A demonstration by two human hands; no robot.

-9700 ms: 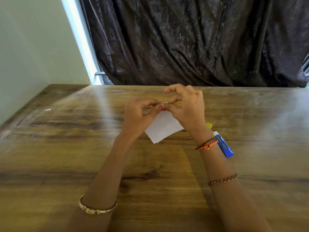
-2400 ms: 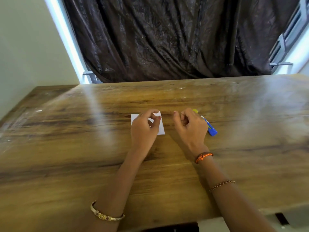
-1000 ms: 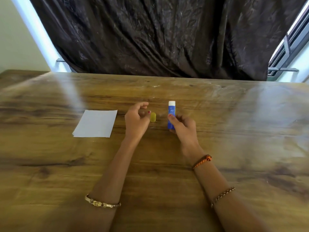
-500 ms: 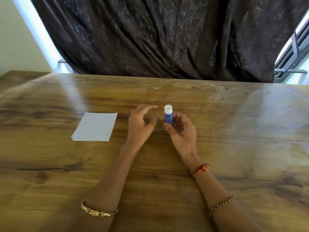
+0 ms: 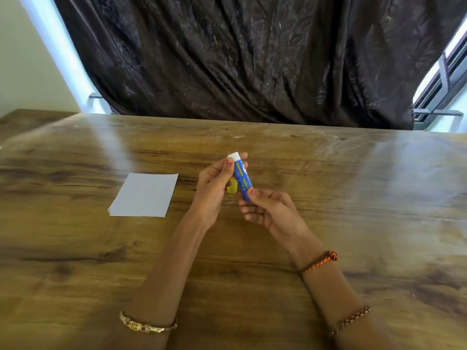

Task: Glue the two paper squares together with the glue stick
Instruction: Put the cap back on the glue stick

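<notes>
A blue glue stick (image 5: pixel 241 178) with a white end is held tilted above the wooden table (image 5: pixel 353 223). My right hand (image 5: pixel 267 210) grips its lower end, and my left hand (image 5: pixel 214 188) pinches its white upper end between thumb and fingers. Its yellow cap (image 5: pixel 232 187) lies on the table just behind the stick, partly hidden by my left hand. The white paper squares (image 5: pixel 144 194) lie flat, stacked, on the table to the left of both hands, with a second edge showing at the near left corner.
A dark curtain (image 5: pixel 240 59) hangs behind the table's far edge. A window frame (image 5: pixel 439 79) shows at the far right. A pale wall (image 5: pixel 22 59) stands at the left. Both wrists wear bracelets.
The glue stick has been lifted off the table and tilted. My left hand has moved from near the yellow cap to the stick's white top. The paper has stayed where it lay.
</notes>
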